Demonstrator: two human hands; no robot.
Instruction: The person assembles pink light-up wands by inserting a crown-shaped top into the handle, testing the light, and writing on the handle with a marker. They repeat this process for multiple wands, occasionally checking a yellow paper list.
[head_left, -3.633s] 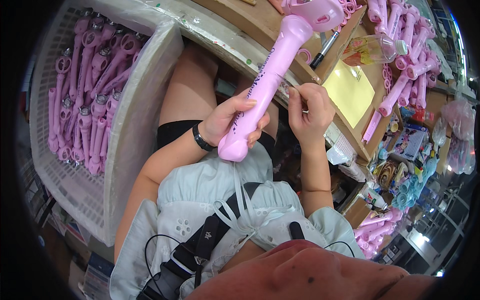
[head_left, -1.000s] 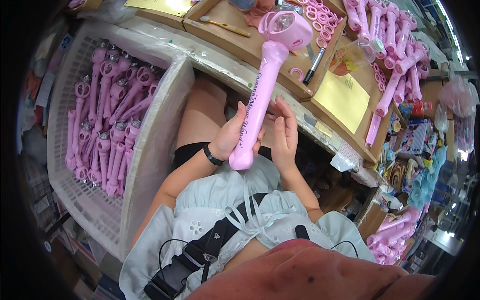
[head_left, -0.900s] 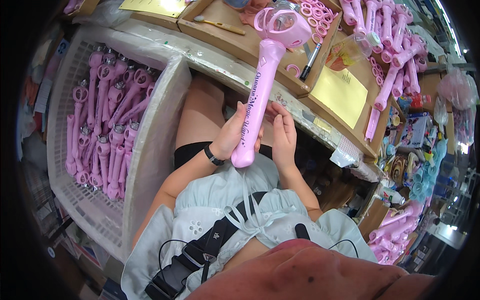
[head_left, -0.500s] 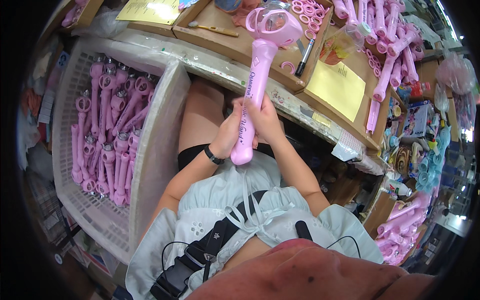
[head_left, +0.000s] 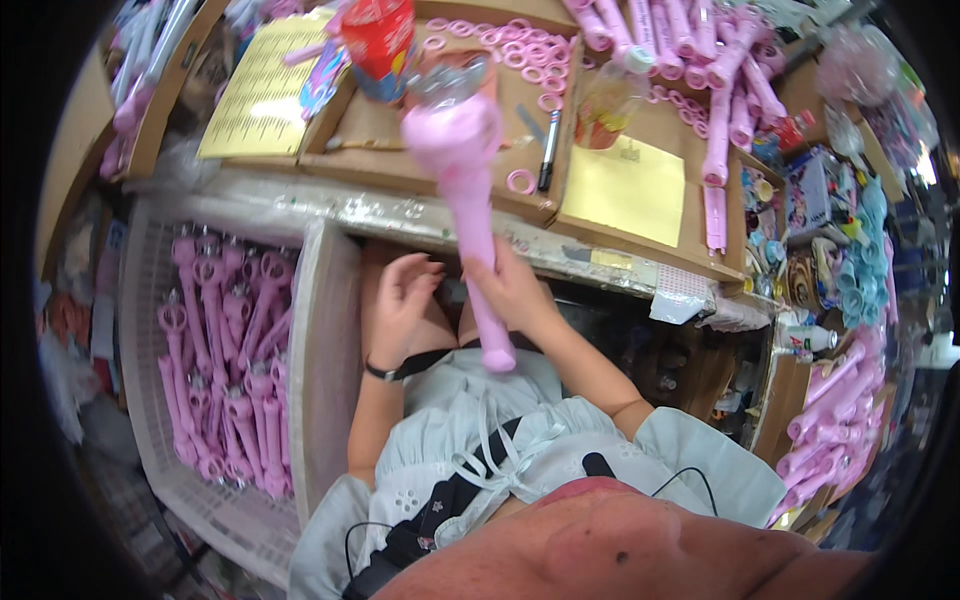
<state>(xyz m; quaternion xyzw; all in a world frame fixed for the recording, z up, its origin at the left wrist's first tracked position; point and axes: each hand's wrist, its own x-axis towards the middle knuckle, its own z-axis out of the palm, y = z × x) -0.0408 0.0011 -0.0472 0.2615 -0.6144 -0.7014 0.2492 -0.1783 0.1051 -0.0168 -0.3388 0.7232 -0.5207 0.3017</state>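
Observation:
A pink plastic toy wand (head_left: 468,205) stands upright in front of me, blurred by motion, with a ring-shaped head and a clear part on top. My right hand (head_left: 512,288) is closed round the lower half of its handle. To the left of the handle, my left hand (head_left: 400,305) hangs off the wand with its fingers apart and slightly curled, holding nothing. The wand's rounded lower end reaches down over my lap.
At my left, a white plastic crate (head_left: 325,400) holds many pink wands (head_left: 228,350). Cardboard trays (head_left: 400,178) on the workbench carry pink rings (head_left: 525,50), a marker (head_left: 549,150), a brush (head_left: 365,144) and yellow paper (head_left: 628,193). More wand parts (head_left: 735,70) lie far right.
My left hand has let go of the handle and moved left. The wand, in my right hand, has shifted left and its head now leans left. The view has turned slightly.

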